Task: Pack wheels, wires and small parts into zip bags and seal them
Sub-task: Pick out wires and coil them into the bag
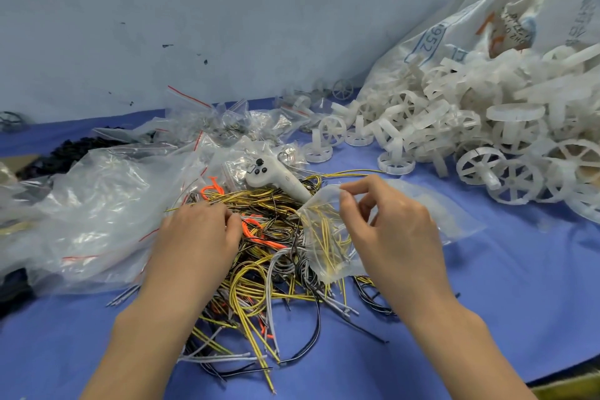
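Note:
A tangled pile of wires (259, 273), yellow, black, grey and orange, lies on the blue table (487, 302) in front of me. My right hand (389, 224) pinches the rim of a small clear zip bag (324, 237) held over the pile, with yellow wires showing through it. My left hand (201, 230) rests on the pile, its fingers curled around wires near an orange strand. White plastic wheels (454, 140) spill across the right side.
A white handheld controller (276, 175) lies behind the wires. Large clear bags (97, 204) and several small zip bags with red strips (220, 120) cover the left and middle. A big white printed sack (487, 26) of wheels leans on the wall. Black parts (68, 153) sit far left.

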### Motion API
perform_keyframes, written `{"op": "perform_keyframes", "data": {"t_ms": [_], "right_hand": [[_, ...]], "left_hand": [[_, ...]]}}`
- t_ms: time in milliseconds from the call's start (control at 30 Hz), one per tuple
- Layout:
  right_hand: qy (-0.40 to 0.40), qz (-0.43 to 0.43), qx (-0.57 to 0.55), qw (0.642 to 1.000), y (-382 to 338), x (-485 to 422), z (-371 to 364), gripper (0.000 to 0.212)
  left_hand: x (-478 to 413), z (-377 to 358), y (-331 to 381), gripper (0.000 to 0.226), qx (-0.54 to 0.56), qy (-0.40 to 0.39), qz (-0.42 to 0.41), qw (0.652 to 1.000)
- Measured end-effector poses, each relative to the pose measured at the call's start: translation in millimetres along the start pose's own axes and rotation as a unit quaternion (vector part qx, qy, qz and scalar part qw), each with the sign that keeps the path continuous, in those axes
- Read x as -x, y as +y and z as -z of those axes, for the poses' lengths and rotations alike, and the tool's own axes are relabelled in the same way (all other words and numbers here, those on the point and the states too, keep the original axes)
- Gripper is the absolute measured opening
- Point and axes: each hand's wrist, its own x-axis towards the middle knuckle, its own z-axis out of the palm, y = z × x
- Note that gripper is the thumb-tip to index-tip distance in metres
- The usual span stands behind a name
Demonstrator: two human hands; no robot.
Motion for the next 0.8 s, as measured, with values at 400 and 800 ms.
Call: {"op": "perform_keyframes", "data": {"t_ms": [400, 800], "right_hand": [[0.002, 0.004, -0.015, 1.0, 2.4, 1.5, 1.3, 0.012], [0.01, 0.003, -0.013, 1.0, 3.3, -0.1, 2.8, 0.01]], "left_hand": [[5.8, -12.0, 16.8, 0.037, -0.112, -0.04, 0.027, 0.993], [3.9, 28.7, 15.0, 0.008, 0.237, 0.033, -0.006, 0.971]]}}
